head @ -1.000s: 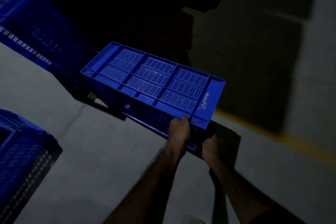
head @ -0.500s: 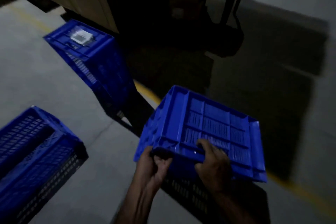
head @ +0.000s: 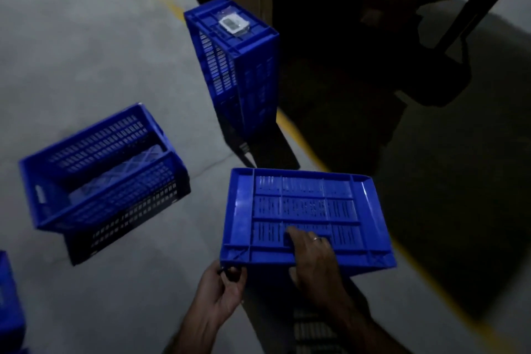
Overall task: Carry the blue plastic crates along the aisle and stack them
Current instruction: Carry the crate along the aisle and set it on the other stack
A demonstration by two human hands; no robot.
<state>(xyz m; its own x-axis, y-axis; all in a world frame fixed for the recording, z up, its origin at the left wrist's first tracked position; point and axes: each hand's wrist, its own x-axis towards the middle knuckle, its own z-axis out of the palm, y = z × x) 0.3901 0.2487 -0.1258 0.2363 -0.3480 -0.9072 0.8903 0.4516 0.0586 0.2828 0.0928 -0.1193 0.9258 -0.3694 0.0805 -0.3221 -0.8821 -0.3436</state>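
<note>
Head view: clear plastic (head: 120, 178) inside open crate (head: 94, 169)

the crate (head: 307, 218) at lower centre is moulded blue plastic, ribbed and slotted, with a soft sheen on its left and right borders. the open crate (head: 97, 169) at left is the same slotted plastic, with crinkled clear film (head: 120, 172) glinting inside, and the stack (head: 232, 66) at upper centre carries a glossy white packet (head: 233, 25) on top. the floor (head: 71, 46) looks like matt grey concrete with a dull yellow painted line (head: 301, 141).
</note>
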